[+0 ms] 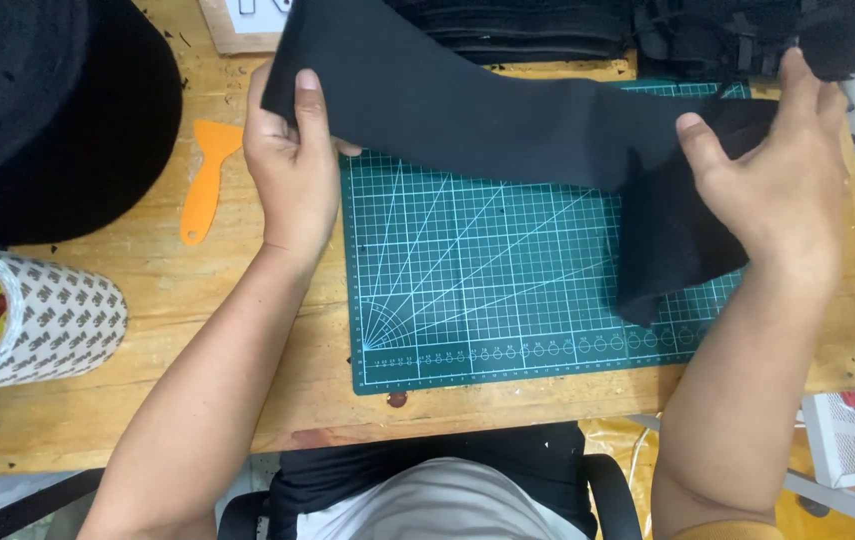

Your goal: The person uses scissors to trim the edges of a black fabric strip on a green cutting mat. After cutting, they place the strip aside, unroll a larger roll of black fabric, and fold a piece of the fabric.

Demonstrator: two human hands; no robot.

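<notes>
One printed roll and one framed white card, both at the edges of the view.

A large roll (32, 320) lies on its side at the left edge of the wooden table; its wrapping is white with a repeated dark pattern, and its open end shows yellow and dark red. At the top edge, a white card in a wooden frame (247, 25) shows only partly.
</notes>
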